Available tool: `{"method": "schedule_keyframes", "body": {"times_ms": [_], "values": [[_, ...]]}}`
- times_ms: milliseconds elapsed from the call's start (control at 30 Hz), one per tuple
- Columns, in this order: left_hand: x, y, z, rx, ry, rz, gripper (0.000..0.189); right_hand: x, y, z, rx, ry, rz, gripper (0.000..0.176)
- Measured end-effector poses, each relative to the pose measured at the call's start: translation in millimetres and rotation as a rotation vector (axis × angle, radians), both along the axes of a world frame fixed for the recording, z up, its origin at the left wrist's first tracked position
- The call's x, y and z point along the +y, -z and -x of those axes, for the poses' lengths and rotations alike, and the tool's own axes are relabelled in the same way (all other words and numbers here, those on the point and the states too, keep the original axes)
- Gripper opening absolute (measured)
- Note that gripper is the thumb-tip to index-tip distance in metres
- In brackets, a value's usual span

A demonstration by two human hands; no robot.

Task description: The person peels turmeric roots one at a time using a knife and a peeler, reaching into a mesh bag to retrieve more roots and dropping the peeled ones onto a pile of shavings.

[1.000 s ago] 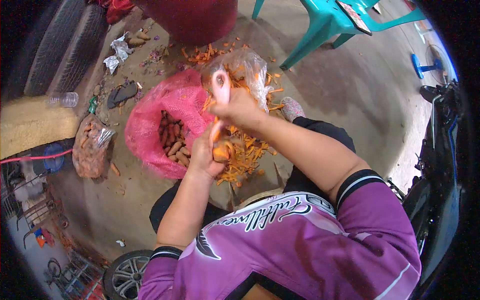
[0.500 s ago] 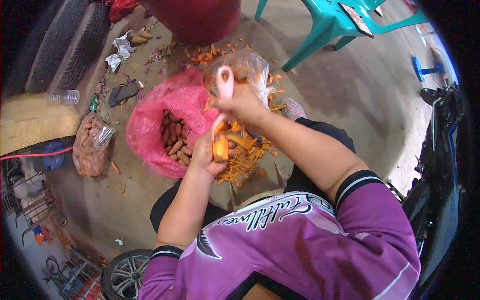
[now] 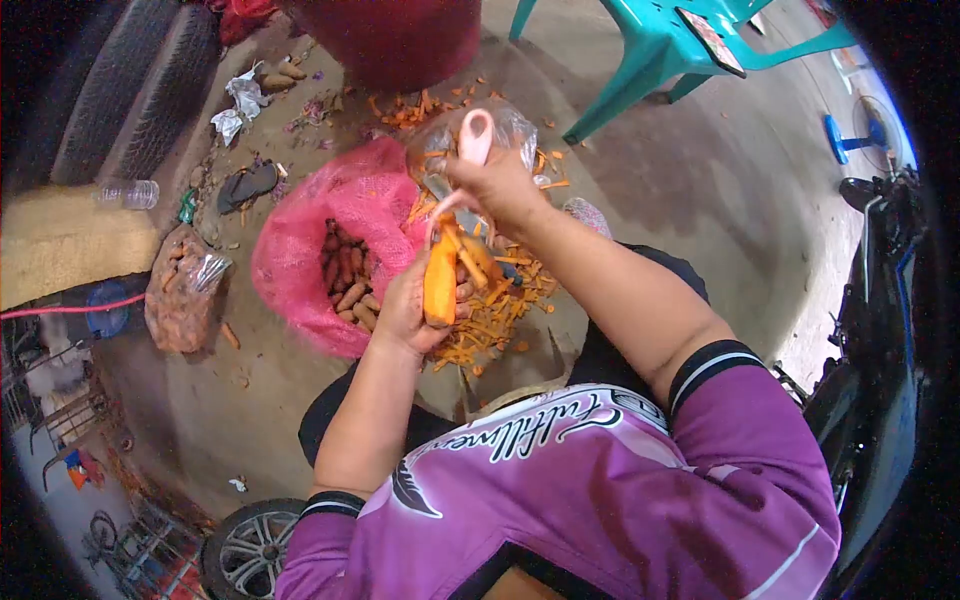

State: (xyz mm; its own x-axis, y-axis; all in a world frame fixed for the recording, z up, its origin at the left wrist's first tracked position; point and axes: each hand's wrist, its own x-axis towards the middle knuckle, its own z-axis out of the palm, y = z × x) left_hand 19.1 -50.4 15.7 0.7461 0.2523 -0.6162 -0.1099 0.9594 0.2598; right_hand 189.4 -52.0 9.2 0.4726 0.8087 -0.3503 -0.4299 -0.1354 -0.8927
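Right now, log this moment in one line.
left hand: holds orange vegetable | right hand: holds pink peeler | peelings: heaped below

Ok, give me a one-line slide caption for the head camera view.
Left hand grips an orange root, right hand sets a pink peeler to it, over peelings beside a pink mesh sack.

One inscription found: white cursive lettering (image 3: 545, 428) with a dark outline, running across the chest of the purple shirt (image 3: 640, 500). It opens with a capital "F" and appears to read "Fulfillmen…"; the reading is uncertain and its end is cut off by a fold. A white feather-like emblem (image 3: 412, 492) sits beside it, without letters. The flat item (image 3: 712, 38) on the teal chair (image 3: 640, 60) carries print too small to read.
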Motion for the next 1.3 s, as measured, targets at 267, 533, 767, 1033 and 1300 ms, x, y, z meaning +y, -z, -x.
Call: {"method": "schedule_keyframes", "body": {"times_ms": [267,533,767,1033,1300], "values": [[-4,-10,-8,0.132,0.069,-0.362,0.034,-1,-11,-13,0.216,0.073,-0.093,0.021],[-5,-8,-7,0.290,0.152,-0.784,0.032,2,-2,-30,0.189,0.171,-0.041,0.019],[-8,-11,-10,0.304,0.078,-1.139,0.031,1,-2,-24,0.204,0.100,-0.007,0.015],[-2,-16,-7,0.469,0.073,-1.645,0.027,4,0,-18,0.129,-0.020,0.069,0.014],[-1,-11,-4,0.569,0.047,-1.758,0.026,1,-13,-15,0.117,-0.079,0.043,0.018]]}}
